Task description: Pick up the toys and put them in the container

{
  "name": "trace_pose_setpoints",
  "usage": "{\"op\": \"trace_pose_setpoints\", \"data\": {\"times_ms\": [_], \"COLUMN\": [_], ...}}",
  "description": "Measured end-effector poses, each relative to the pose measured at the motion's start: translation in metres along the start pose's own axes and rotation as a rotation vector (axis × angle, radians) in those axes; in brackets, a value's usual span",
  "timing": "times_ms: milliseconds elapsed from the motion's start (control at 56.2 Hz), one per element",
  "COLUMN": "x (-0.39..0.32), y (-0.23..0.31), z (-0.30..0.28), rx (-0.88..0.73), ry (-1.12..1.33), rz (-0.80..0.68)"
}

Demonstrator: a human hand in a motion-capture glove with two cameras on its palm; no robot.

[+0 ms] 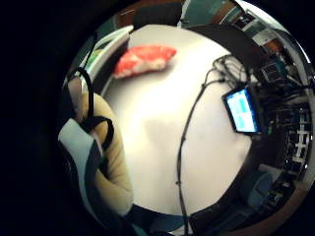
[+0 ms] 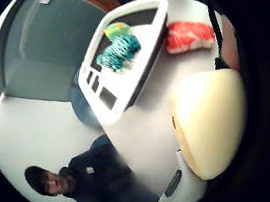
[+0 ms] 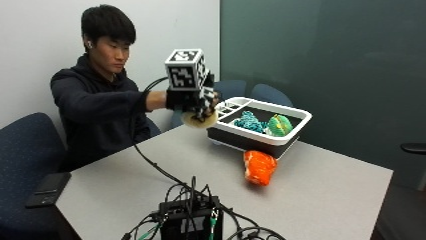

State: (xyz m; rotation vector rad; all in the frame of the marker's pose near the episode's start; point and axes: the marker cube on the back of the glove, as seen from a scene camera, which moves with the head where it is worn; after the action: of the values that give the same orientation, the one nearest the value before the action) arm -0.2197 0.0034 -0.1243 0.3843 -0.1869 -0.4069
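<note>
A pale grey counter (image 3: 319, 200) is carrying a white-rimmed black container (image 3: 256, 141) at its far side, an orange-red toy (image 3: 259, 167) lying just beside it, a cabled black box (image 3: 188, 218) at the near edge, and a phone (image 3: 48, 189).

My gloved hand (image 3: 195, 102) holds a cream toy (image 3: 198, 120) above the table. Teal toy (image 3: 249, 121) and green toy (image 3: 279, 125) lie in the container (image 3: 293, 131). Orange toy (image 3: 259, 167) lies beside it.

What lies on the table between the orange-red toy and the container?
Nothing: in the outside view the orange-red toy lies just in front of the container, with only a narrow strip of bare table between them.
</note>
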Motion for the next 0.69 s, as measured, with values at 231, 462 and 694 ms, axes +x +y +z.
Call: {"op": "trace_pose_setpoints", "data": {"times_ms": [231, 462, 694], "x": [-0.077, -0.103, -0.095], "y": [-0.045, -0.101, -0.116], "z": [-0.059, -0.023, -0.006], "rx": [0.142, 0.2, 0.172], "ry": [-0.129, -0.052, 0.002], "rz": [-0.052, -0.014, 0.004]}}
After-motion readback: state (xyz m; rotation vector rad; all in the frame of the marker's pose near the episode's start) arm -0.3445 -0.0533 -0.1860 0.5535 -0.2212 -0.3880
